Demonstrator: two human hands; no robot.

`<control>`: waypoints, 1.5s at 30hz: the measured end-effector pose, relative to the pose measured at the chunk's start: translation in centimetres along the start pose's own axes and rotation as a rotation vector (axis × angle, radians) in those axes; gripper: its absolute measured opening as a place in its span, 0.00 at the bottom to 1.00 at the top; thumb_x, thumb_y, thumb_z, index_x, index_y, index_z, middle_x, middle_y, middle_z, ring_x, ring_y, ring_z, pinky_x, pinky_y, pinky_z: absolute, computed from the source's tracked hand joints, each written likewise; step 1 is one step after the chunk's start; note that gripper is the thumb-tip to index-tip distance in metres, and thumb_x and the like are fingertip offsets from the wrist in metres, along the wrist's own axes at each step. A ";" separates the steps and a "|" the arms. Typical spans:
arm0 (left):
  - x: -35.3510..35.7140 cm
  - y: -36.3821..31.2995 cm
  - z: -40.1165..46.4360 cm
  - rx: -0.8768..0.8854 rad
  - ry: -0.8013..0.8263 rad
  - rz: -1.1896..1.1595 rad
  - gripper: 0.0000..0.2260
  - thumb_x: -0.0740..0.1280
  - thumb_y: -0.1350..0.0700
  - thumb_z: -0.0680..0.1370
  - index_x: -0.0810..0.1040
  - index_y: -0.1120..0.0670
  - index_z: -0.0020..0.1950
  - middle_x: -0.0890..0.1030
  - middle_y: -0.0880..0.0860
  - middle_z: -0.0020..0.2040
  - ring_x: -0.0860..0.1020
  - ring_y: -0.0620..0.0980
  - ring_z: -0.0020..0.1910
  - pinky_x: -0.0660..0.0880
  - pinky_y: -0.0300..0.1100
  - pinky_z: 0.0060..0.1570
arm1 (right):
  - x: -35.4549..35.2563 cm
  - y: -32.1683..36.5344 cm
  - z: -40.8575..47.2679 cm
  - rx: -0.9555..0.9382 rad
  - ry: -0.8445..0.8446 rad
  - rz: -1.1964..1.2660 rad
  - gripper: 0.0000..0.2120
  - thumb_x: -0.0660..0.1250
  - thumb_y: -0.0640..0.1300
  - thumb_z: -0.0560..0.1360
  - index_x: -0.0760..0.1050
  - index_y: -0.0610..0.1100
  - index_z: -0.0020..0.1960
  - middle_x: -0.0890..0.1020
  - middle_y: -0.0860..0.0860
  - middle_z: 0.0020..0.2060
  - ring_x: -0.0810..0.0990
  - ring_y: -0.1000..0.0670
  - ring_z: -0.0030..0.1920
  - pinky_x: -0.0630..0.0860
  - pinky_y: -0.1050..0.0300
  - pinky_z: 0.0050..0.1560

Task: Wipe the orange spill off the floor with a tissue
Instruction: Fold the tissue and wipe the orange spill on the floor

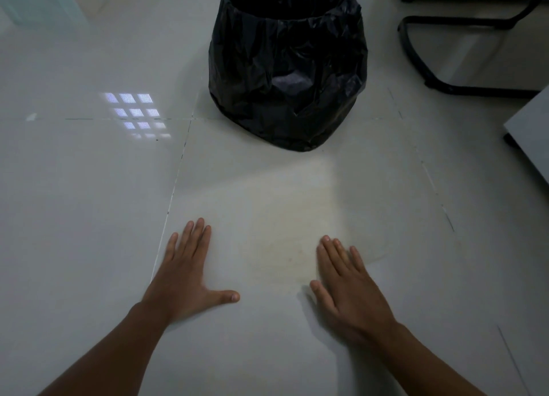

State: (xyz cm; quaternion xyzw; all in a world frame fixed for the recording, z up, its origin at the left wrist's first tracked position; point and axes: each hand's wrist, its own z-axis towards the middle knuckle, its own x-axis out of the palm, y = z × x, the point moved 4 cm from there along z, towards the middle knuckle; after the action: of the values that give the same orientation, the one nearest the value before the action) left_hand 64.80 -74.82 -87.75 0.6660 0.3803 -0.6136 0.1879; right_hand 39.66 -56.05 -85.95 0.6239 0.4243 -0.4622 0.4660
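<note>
Both hands, left (pixel 184 277) and right (pixel 347 285), are resting flat and empty, fingers spread, framing a faint orange smear (pixel 285 241) on the floor (pixel 89 217) below the bin (pixel 286 69), no tissue showing

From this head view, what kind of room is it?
Probably an office: glossy tiled floor, a bin lined with a black bag, and a black sled chair base beside pale furniture.

Bin (pixel 287 66) behind both hands (flat on floor (pixel 89 188)), chair base (pixel 463 54) far right
</note>
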 end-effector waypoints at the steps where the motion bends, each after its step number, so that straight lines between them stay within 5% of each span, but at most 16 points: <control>1: -0.1 0.0 0.0 -0.001 0.000 0.001 0.66 0.53 0.14 0.58 0.41 0.56 0.82 0.36 0.52 0.82 0.33 0.48 0.80 0.38 0.52 0.79 | 0.0 0.7 0.6 -0.033 0.010 -0.011 0.35 0.41 0.62 0.81 0.47 0.42 0.81 0.46 0.48 0.81 0.40 0.50 0.80 0.34 0.52 0.77; 10: -0.4 -0.2 -0.1 0.010 0.000 0.002 0.66 0.54 0.14 0.58 0.42 0.57 0.82 0.38 0.53 0.82 0.36 0.48 0.80 0.40 0.55 0.79 | 0.8 5.4 1.3 -0.398 0.066 0.018 0.34 0.50 0.62 0.81 0.56 0.43 0.80 0.57 0.49 0.80 0.54 0.49 0.80 0.46 0.45 0.77; 13: -0.3 -0.2 -0.1 0.012 -0.010 0.005 0.66 0.54 0.14 0.59 0.44 0.57 0.82 0.40 0.53 0.82 0.37 0.48 0.81 0.41 0.55 0.79 | 0.0 0.6 0.0 -0.241 -0.013 -0.016 0.32 0.49 0.61 0.82 0.59 0.44 0.79 0.57 0.50 0.79 0.56 0.48 0.79 0.47 0.45 0.78; 17: -0.2 -0.2 -0.1 0.013 -0.024 0.007 0.65 0.56 0.15 0.59 0.46 0.57 0.82 0.42 0.53 0.83 0.39 0.47 0.81 0.44 0.56 0.79 | -0.5 -3.6 -0.8 0.037 -0.051 0.028 0.35 0.42 0.63 0.81 0.51 0.43 0.81 0.50 0.51 0.80 0.45 0.52 0.80 0.41 0.49 0.79; 26: -0.4 -0.3 -0.3 0.010 -0.022 0.018 0.64 0.56 0.15 0.60 0.47 0.58 0.82 0.44 0.53 0.83 0.41 0.47 0.81 0.46 0.57 0.79 | 0.8 2.5 -1.6 -0.170 -0.153 0.168 0.28 0.53 0.54 0.82 0.66 0.37 0.75 0.67 0.43 0.75 0.64 0.44 0.76 0.56 0.48 0.75; 32: -0.4 -0.3 -0.2 0.003 -0.019 0.016 0.64 0.55 0.15 0.60 0.45 0.57 0.82 0.42 0.52 0.83 0.39 0.47 0.81 0.45 0.56 0.80 | 0.2 1.5 -2.3 -0.149 -0.383 0.292 0.21 0.73 0.35 0.72 0.79 0.40 0.65 0.80 0.47 0.65 0.79 0.49 0.64 0.71 0.52 0.67; 35: -0.4 -0.3 -0.2 0.009 -0.028 0.007 0.64 0.55 0.15 0.61 0.47 0.57 0.82 0.44 0.52 0.83 0.41 0.47 0.81 0.46 0.56 0.79 | -1.5 0.5 -1.5 -0.026 -0.525 0.406 0.16 0.72 0.39 0.74 0.81 0.43 0.62 0.85 0.52 0.50 0.83 0.54 0.48 0.79 0.60 0.49; 37: -0.4 -0.2 -0.3 0.008 -0.032 0.005 0.63 0.55 0.15 0.61 0.47 0.57 0.82 0.44 0.52 0.83 0.41 0.47 0.81 0.46 0.56 0.79 | -2.5 -0.1 -0.2 0.030 -0.482 0.479 0.15 0.71 0.41 0.76 0.80 0.44 0.62 0.83 0.53 0.45 0.81 0.56 0.42 0.78 0.61 0.43; 42: -0.5 -0.3 -0.2 0.005 -0.030 -0.006 0.63 0.55 0.15 0.60 0.46 0.57 0.82 0.43 0.52 0.83 0.40 0.46 0.81 0.44 0.55 0.80 | -2.3 0.0 1.5 -0.070 -0.105 0.505 0.09 0.69 0.45 0.77 0.82 0.48 0.57 0.78 0.55 0.49 0.78 0.56 0.42 0.77 0.62 0.46; 45: -0.5 -0.4 -0.3 0.005 -0.031 -0.016 0.63 0.56 0.15 0.61 0.45 0.56 0.82 0.42 0.51 0.83 0.39 0.46 0.81 0.42 0.53 0.79 | -1.9 -0.2 2.4 -0.062 -0.021 0.466 0.08 0.68 0.43 0.78 0.84 0.49 0.54 0.77 0.54 0.48 0.77 0.56 0.40 0.75 0.63 0.45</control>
State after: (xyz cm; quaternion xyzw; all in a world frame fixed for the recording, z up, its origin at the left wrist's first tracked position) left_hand 64.78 -74.50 -87.12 0.6538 0.3811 -0.6264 0.1869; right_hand 38.59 -58.51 -84.47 0.6855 0.2779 -0.3353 0.5835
